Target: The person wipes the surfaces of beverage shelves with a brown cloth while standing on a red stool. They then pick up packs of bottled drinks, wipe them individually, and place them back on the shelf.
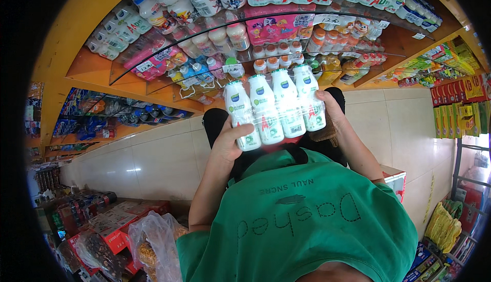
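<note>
Between my two hands is a clear-wrapped pack of white plastic drink bottles [282, 109] with green caps, several in a row. My left hand [228, 140] grips its left end, thumb across the front of the outermost bottle. At the other end, my right hand [334, 110] holds the pack with the thumb near the bottle's shoulder. The pack tilts slightly, its right end farther up in the view, and the bottles' printed fronts face me. A brown textured item [324, 131] shows below the right end; what it is I cannot tell.
Ahead stands an orange-yellow shelf unit [82, 65] with glass shelves [215, 26], packed drinks and price tags. Soft-drink bottles [149, 113] fill its lower left. Red cartons [119, 224] and a plastic bag of food [155, 239] lie behind left. Boxed goods [456, 117] stand right, above tiled floor [153, 163].
</note>
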`<state>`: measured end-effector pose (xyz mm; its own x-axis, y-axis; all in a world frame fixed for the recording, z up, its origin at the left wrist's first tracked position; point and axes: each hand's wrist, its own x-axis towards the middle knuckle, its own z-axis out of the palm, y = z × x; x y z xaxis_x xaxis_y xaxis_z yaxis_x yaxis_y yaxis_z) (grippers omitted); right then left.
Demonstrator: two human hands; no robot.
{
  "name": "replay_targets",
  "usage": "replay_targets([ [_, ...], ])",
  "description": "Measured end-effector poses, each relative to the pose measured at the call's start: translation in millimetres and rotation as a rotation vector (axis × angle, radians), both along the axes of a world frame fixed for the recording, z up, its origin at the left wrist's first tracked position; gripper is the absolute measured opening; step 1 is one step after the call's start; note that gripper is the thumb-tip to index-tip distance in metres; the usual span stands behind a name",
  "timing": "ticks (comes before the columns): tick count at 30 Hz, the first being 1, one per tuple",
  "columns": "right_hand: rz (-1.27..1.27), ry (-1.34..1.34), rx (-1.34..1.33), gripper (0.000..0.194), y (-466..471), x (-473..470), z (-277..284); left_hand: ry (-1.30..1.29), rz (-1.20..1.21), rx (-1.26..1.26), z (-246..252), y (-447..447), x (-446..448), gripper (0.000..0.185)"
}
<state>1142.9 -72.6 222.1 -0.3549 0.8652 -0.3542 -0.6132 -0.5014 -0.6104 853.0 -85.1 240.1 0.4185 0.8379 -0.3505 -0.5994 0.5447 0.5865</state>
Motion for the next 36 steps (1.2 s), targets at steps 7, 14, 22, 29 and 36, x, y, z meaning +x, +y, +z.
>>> replay_targets([
  [7, -0.21, -0.321, -0.107, 0.065, 30.2, 2.0, -1.2, -0.004, 0.033, 0.062, -12.2, -0.9, 1.3, 0.071],
  [14, -0.499, -0.805, 0.422, 0.038, 10.8, -1.2, 75.0, 0.107, 0.114, 0.066, 1.6, 0.0, 0.1, 0.072],
  [22, -0.023, -1.548, 1.75, 0.056, -15.8, -89.5, 91.8, -0.034, 0.122, 0.066, 5.5, -3.3, 19.8, 0.047],
  [29, -0.534, -1.951, 1.447, 0.055, 11.2, -43.2, 91.4, 0.108, 0.073, 0.174, 18.5, -8.8, 9.4, 0.073],
  [36, -0.612, -1.845, 1.175, 0.051, 19.6, -21.6, 88.1, 0.027, 0.112, 0.166, 3.8, -2.5, 3.8, 0.067],
])
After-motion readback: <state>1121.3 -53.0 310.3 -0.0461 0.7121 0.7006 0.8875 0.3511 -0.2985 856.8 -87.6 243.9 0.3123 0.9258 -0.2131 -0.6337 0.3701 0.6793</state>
